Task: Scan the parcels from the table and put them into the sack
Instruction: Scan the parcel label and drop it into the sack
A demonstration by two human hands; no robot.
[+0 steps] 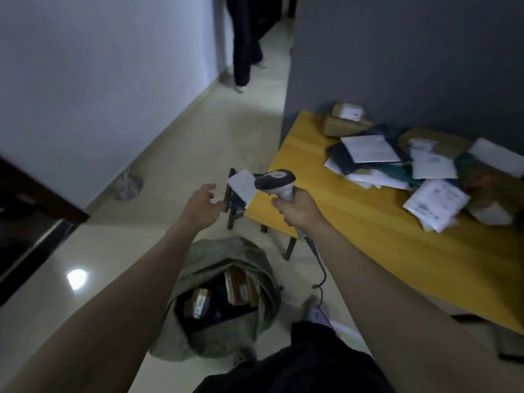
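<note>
**Inspector:** Firstly, what could not be made out beside the yellow table (354,222)?

**Assistant:** The small dark parcel (236,194) with a white label stood edge-on just off the table's near-left corner. The left hand (201,207) was at its left edge with fingers loosely spread; whether it gripped or merely touched the parcel, I could not tell. The label's print was blurred.

**Inspector:** And the right hand?

**Assistant:** The right hand (297,212) was clenched round the handle of the scanner (276,181), over the same corner, head turned toward the parcel's label. Its cable (321,268) ran down below the table edge; its far end was lost behind a dark trouser leg.

**Inspector:** The remaining parcels?

**Assistant:** A heap of parcels (419,171) lay at the table's far-right side against the grey wall, overlapping, so no count was possible. The frame cut off the table's right end.

**Inspector:** The sack?

**Assistant:** The green sack (224,296) stood open on the floor below the table's near-left corner, brown boxes visible inside; its lower part was hidden by the person's clothing.

**Inspector:** Room to move?

**Assistant:** The table's near half was bare wood. Left of the table, pale floor (198,137) ran open to the white wall. Beyond the table, another person's legs (245,52) stood in the passage.
</note>
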